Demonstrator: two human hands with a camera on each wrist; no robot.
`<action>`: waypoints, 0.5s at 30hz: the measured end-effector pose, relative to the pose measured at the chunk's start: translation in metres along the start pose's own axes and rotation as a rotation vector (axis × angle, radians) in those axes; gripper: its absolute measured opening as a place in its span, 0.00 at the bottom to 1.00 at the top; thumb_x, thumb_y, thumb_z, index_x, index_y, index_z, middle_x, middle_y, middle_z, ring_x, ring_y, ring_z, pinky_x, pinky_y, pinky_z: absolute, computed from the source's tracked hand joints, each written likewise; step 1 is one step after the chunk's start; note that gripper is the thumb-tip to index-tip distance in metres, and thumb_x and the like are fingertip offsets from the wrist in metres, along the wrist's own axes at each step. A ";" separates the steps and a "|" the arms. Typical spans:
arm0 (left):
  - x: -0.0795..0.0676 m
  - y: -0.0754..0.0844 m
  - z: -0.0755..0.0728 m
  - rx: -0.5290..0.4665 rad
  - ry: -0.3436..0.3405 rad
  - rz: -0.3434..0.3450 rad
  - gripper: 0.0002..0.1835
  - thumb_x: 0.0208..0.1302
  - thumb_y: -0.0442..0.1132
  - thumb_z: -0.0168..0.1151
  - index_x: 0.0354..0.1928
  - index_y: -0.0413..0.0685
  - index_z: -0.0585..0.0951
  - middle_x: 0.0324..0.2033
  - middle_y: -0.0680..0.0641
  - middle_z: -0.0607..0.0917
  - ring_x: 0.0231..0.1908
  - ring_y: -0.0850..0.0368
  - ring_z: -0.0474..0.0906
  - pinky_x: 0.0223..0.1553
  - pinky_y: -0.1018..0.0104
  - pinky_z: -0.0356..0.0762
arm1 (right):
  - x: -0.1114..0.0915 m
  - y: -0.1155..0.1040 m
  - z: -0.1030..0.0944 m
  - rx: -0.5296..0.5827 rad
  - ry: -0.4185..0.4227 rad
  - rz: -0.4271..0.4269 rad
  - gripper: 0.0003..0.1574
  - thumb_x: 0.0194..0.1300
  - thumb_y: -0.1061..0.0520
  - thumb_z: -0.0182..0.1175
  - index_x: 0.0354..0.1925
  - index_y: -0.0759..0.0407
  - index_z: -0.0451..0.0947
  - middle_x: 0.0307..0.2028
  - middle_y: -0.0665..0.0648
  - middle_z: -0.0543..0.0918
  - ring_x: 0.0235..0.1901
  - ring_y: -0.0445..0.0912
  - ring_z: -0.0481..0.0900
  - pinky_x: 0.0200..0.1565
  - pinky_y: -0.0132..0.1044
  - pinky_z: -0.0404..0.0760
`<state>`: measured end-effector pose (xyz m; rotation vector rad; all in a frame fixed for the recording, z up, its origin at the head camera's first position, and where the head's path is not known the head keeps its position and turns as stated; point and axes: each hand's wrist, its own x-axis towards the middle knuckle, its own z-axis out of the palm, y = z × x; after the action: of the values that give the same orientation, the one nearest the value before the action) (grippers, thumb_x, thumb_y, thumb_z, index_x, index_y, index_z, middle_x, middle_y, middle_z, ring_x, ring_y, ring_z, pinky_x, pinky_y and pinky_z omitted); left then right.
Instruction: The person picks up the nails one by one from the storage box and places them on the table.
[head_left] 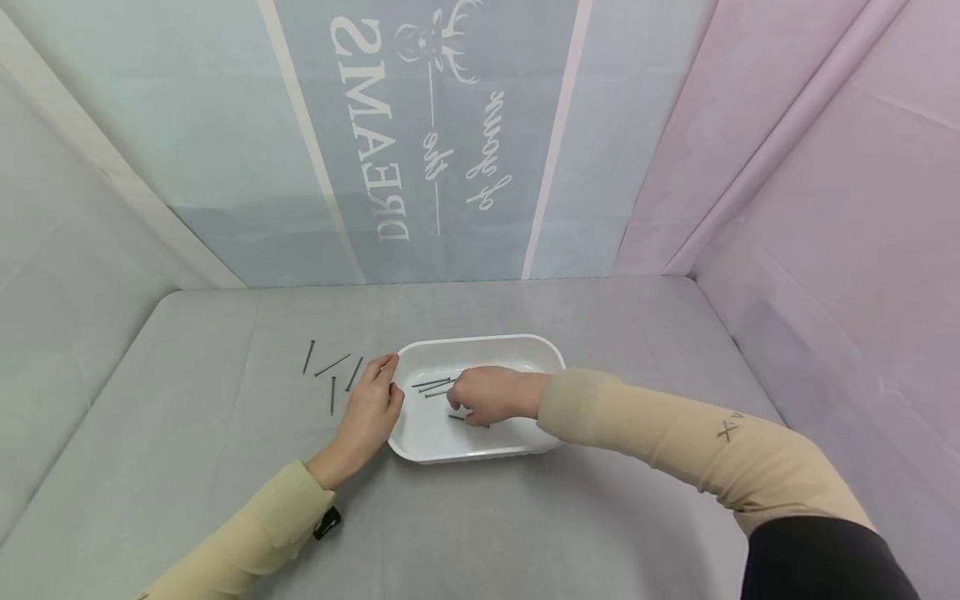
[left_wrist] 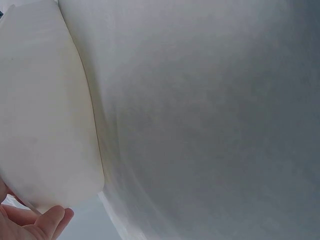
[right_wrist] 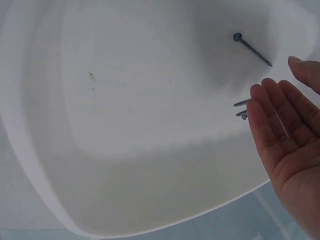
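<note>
Nails of thin dark metal (head_left: 431, 383), three bunched, lie left of centre in the white rounded-rectangular plastic tray (head_left: 427, 443); a lone dark nail (right_wrist: 254, 51) sits nearer you. Your right hand (head_left: 491, 396) is just beside them, grip apart, nothing visibly held. Your left hand (head_left: 369, 412) has its grip clamped on the tray's left rim. Four more dark metal nails (head_left: 333, 396) lie left on the grey cloth-covered worktop (head_left: 465, 533). Pressing that rim too hard could tip the tray, sliding nails; grabbing bunched ones could prick you.
</note>
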<state>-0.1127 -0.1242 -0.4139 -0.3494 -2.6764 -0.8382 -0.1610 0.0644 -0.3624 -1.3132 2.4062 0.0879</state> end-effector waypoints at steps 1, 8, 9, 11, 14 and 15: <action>0.000 0.000 0.000 0.000 -0.002 -0.003 0.22 0.57 0.25 0.50 0.56 0.25 0.69 0.53 0.33 0.71 0.50 0.43 0.73 0.42 0.58 0.77 | 0.001 -0.001 0.000 -0.001 -0.004 0.002 0.12 0.54 0.60 0.62 0.40 0.57 0.80 0.40 0.51 0.82 0.39 0.41 0.78 0.42 0.31 0.76; 0.000 0.000 -0.001 -0.006 -0.001 0.004 0.22 0.56 0.24 0.51 0.56 0.25 0.69 0.52 0.33 0.72 0.50 0.44 0.73 0.43 0.58 0.77 | 0.008 -0.004 0.001 0.016 -0.035 0.028 0.15 0.53 0.62 0.62 0.41 0.56 0.81 0.41 0.52 0.82 0.40 0.40 0.78 0.42 0.29 0.75; 0.000 0.000 -0.001 -0.007 0.001 0.006 0.22 0.56 0.24 0.51 0.56 0.25 0.69 0.52 0.33 0.72 0.50 0.44 0.73 0.43 0.58 0.77 | 0.009 -0.005 0.002 0.018 -0.038 0.031 0.14 0.52 0.62 0.63 0.41 0.56 0.81 0.41 0.52 0.82 0.39 0.40 0.78 0.41 0.28 0.75; 0.000 0.000 0.000 -0.006 0.002 0.009 0.22 0.56 0.24 0.51 0.55 0.25 0.69 0.52 0.33 0.72 0.50 0.44 0.73 0.43 0.58 0.77 | 0.011 -0.005 0.004 0.018 -0.044 0.033 0.12 0.52 0.62 0.63 0.38 0.56 0.81 0.36 0.51 0.82 0.34 0.39 0.76 0.37 0.27 0.74; 0.000 -0.001 -0.001 -0.008 0.003 0.010 0.22 0.56 0.24 0.51 0.55 0.25 0.69 0.52 0.33 0.72 0.50 0.43 0.73 0.43 0.58 0.77 | 0.015 -0.004 0.007 0.021 -0.059 0.040 0.07 0.50 0.64 0.63 0.30 0.54 0.78 0.26 0.49 0.78 0.26 0.39 0.71 0.29 0.26 0.71; -0.001 0.000 -0.001 -0.009 0.003 0.011 0.22 0.56 0.24 0.50 0.55 0.25 0.69 0.52 0.33 0.72 0.50 0.44 0.73 0.43 0.58 0.77 | 0.016 -0.004 0.009 0.022 -0.063 0.042 0.07 0.49 0.64 0.63 0.26 0.54 0.77 0.23 0.48 0.76 0.24 0.39 0.68 0.27 0.26 0.69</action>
<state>-0.1121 -0.1251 -0.4136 -0.3641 -2.6669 -0.8468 -0.1623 0.0517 -0.3756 -1.2322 2.3751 0.1127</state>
